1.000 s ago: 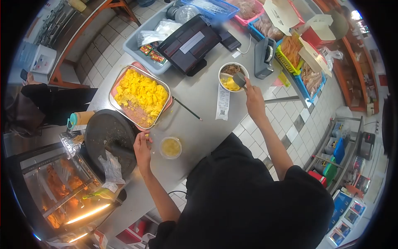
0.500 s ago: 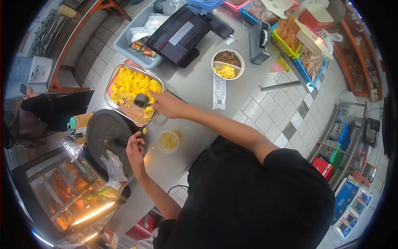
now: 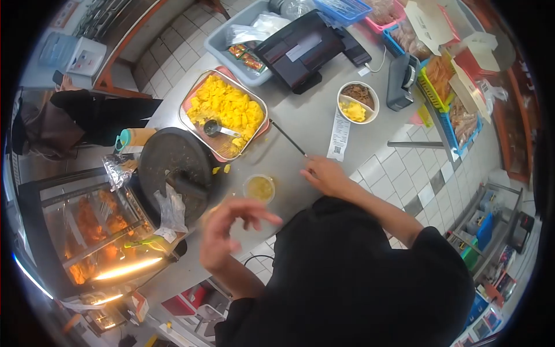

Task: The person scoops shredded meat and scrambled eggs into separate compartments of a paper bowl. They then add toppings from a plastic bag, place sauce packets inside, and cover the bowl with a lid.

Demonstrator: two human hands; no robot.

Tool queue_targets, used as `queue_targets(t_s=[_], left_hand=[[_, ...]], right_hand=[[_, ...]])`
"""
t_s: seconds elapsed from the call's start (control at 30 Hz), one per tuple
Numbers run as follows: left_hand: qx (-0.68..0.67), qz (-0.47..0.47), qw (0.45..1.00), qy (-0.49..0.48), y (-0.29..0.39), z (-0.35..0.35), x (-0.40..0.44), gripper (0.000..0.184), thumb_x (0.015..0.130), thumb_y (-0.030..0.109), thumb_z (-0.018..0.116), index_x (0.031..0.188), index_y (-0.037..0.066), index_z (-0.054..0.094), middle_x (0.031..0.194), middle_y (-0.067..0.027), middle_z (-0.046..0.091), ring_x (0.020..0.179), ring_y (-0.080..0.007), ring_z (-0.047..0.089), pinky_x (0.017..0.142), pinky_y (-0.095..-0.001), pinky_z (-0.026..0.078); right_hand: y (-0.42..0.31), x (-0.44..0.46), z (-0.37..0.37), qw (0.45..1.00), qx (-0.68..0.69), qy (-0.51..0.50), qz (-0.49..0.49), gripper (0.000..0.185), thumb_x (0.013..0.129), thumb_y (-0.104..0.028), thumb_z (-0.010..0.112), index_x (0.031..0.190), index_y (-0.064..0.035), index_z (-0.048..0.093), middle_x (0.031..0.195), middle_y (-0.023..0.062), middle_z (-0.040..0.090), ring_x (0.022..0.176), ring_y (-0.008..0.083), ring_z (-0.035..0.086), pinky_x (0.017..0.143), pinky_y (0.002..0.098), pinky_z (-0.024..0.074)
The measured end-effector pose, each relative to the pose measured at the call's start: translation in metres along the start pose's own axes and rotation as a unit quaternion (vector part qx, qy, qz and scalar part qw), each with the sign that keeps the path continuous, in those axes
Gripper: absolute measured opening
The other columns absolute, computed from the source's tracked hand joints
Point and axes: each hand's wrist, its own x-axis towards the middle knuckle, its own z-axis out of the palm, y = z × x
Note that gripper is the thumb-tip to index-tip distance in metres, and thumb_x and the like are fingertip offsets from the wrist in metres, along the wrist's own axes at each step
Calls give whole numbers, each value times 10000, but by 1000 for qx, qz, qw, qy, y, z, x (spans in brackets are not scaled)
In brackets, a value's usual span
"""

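Note:
My right hand (image 3: 327,177) is at the table's front edge with its fingers curled. Its knuckles meet the lower end of a thin black stick (image 3: 288,137); whether it grips the stick is hidden. My left hand (image 3: 231,231), slightly blurred, is raised in front of the table, fingers apart and holding nothing. Beyond it stands a small clear cup (image 3: 259,188) of yellowish contents. A metal tray (image 3: 184,118) holds scrambled egg (image 3: 231,107), with a black scoop (image 3: 212,128) lying in it. To the right, a white two-part bowl (image 3: 370,115) contains egg and dark shredded meat.
A round dark board (image 3: 151,173) bears a dark-handled tool and plastic wrap, near a lit glass food warmer (image 3: 104,231). A screen (image 3: 300,49), grey bin (image 3: 217,43), receipt (image 3: 338,139) and tape dispenser (image 3: 402,84) occupy the table. Another person's sleeve (image 3: 81,110) shows at left.
My right hand has left the scoop in the tray and moved back to the table edge. My left hand has moved away from the board, toward me. The camera view has shifted.

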Motion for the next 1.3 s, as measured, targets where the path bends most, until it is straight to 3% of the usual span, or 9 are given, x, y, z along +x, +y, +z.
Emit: queue_targets(t_s=[0.1,0.23,0.33,0.47,0.53,0.73,0.87,1.1,1.3], left_hand=[[-93,172,951,-237,25,23,25,714,890,593,615,1169,-64,590,1156,-286,656,728,-252,619,725,-284,483],[-121,170,932,-295,67,52,51,619,900,542,656,1154,-7,524,1065,-308,679,968,-335,673,653,-305,535],[-239,229,891,-311,78,76,83,671,840,514,731,1227,50,438,1212,-476,510,1082,-481,636,776,-420,599],[-193,168,914,-314,84,89,95,621,905,528,626,1273,77,409,1177,-378,597,1055,-399,672,860,-404,592],[-170,122,948,-240,74,96,98,441,971,500,566,1013,73,465,1036,-282,697,989,-324,656,697,-311,526],[-151,65,954,-252,57,118,135,406,999,514,488,962,117,417,990,-256,715,1013,-308,630,819,-349,491],[-134,-10,960,-245,54,134,151,402,1002,514,480,959,118,420,982,-262,715,1022,-319,619,803,-368,500],[-84,167,972,-141,63,151,124,360,984,460,533,965,108,459,998,-223,695,1040,-315,603,825,-374,489],[-10,364,931,-17,70,134,80,327,968,414,579,970,98,492,1013,-190,678,1055,-312,589,845,-380,481]], right_hand=[[3,-8,-3,997,-38,-68,-6,239,921,-253,621,823,-36,598,929,162,606,860,353,607,750,456,488],[11,-14,4,992,-58,-103,-49,198,905,-242,643,964,-56,606,984,139,631,909,343,628,784,439,511],[16,-21,1,982,-135,-126,-34,266,886,-238,668,1066,-58,593,1013,125,637,957,336,639,816,437,519],[26,-30,-24,965,-189,-182,21,301,872,-272,687,1047,-37,619,981,137,653,954,334,651,805,453,522],[28,-35,-47,932,-199,-270,135,379,856,-348,699,1028,-13,649,986,166,677,956,340,663,812,450,530],[74,-57,-81,885,-143,-266,355,499,877,-494,663,959,-7,733,999,165,721,982,324,691,827,414,551],[110,-63,-81,855,-103,-337,381,710,935,-646,468,1021,15,712,1015,195,715,997,360,679,867,427,539],[171,-61,-43,851,-121,-467,207,728,1010,-582,281,1109,22,676,1062,271,676,1043,429,637,930,496,493],[287,-79,29,865,-216,-452,10,362,925,-289,526,967,18,714,1082,264,669,1031,411,644,918,484,499]])
